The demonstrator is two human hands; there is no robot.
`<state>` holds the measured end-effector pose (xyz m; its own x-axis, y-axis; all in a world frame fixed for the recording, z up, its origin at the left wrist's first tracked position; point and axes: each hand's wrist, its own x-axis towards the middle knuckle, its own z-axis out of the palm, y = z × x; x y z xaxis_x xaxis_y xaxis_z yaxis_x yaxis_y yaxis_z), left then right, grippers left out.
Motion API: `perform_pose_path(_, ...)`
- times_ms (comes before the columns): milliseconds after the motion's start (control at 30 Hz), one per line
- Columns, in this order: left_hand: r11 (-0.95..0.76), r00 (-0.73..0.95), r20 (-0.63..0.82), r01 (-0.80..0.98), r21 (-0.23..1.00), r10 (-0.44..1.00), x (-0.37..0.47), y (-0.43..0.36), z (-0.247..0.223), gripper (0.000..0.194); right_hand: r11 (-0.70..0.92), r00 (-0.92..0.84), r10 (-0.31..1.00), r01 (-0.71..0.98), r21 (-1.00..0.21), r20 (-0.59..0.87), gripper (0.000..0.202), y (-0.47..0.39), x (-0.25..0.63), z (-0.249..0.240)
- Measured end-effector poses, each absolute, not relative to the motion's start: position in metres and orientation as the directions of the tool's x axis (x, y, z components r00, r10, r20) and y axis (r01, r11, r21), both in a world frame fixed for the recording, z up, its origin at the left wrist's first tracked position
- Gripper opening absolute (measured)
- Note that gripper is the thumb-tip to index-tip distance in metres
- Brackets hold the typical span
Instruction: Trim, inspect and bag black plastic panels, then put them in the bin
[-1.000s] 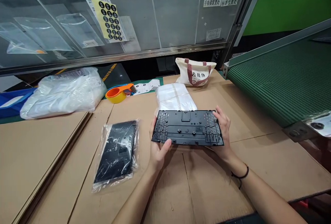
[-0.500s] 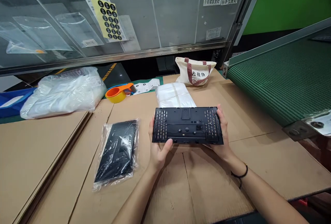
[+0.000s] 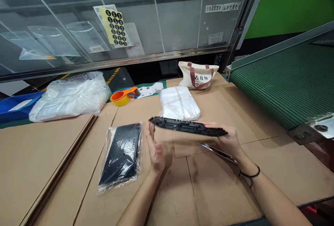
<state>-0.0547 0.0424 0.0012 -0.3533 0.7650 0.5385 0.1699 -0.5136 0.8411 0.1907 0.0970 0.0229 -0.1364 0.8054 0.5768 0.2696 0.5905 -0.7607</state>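
- Black panel in clear plastic [image 3: 120, 154]: flat on the desk [image 3: 281, 170], left of the hands.
- Left hand [image 3: 156, 149]: spread open beside the bare black panel [image 3: 186, 126]; contact unclear.
- Bare black panel: edge-on above the desk's middle; white bundle [image 3: 180, 102] beyond, toward the far edge.
- Right hand [image 3: 230, 140]: gripping its right end.

Black panel [image 3: 182, 126] — nearly edge-on, in right fingers [image 3: 221, 126]

I hold a black plastic panel [image 3: 185, 126] aloft, nearly edge-on, right end lower; beneath it slants a slim shiny strip [image 3: 217, 152].
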Motion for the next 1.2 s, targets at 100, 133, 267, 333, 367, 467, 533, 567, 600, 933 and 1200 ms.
perform_pose_path(100,-0.403,-0.276,0.559,0.461,0.791,0.781,-0.056,0.041,0.011,0.055,0.494,0.084,0.841,0.287,-0.821,0.535,0.023,0.099,0.201,0.022)
perform_pose_path(133,-0.393,-0.243,0.579,0.531,0.751,0.778,-0.056,0.042,0.016,0.050,0.467,0.152,0.839,0.289,-0.835,0.522,0.027,0.099,0.205,0.021)
perform_pose_path(267,-0.482,-0.024,0.667,0.672,0.562,0.745,-0.054,0.064,0.047,0.038,0.382,0.345,0.821,0.258,-0.887,0.454,0.040,0.098,0.225,0.015)
perform_pose_path(333,-0.491,0.113,0.620,0.725,0.483,0.777,-0.050,0.088,0.062,0.043,0.349,0.394,0.817,0.242,-0.905,0.420,0.043,0.096,0.230,0.009)
perform_pose_path(367,-0.485,0.172,0.574,0.750,0.451,0.800,-0.048,0.101,0.068,0.050,0.333,0.409,0.818,0.238,-0.912,0.405,0.044,0.096,0.231,0.006)
perform_pose_path(467,-0.480,0.335,0.408,0.811,0.335,0.849,-0.042,0.139,0.076,0.069,0.304,0.424,0.824,0.229,-0.925,0.376,0.044,0.094,0.230,0.002)
perform_pose_path(533,-0.492,0.385,0.349,0.816,0.305,0.855,-0.041,0.156,0.075,0.064,0.301,0.420,0.829,0.222,-0.928,0.369,0.045,0.092,0.228,0.002)
perform_pose_path(567,-0.493,0.398,0.328,0.818,0.296,0.857,-0.042,0.162,0.074,0.056,0.302,0.418,0.830,0.219,-0.928,0.369,0.045,0.091,0.226,0.003)
perform_pose_path(600,-0.489,0.401,0.314,0.822,0.292,0.861,-0.044,0.167,0.072,0.047,0.305,0.416,0.830,0.219,-0.927,0.371,0.046,0.090,0.225,0.005)
perform_pose_path(933,-0.290,0.270,0.109,0.921,0.259,0.957,-0.068,0.198,0.060,0.021,0.356,0.200,0.891,0.252,-0.900,0.408,0.042,0.070,0.206,0.023)
perform_pose_path(1200,-0.282,0.272,0.077,0.905,0.319,0.959,-0.063,0.205,0.058,0.022,0.379,0.092,0.903,0.288,-0.880,0.419,0.037,0.065,0.197,0.018)
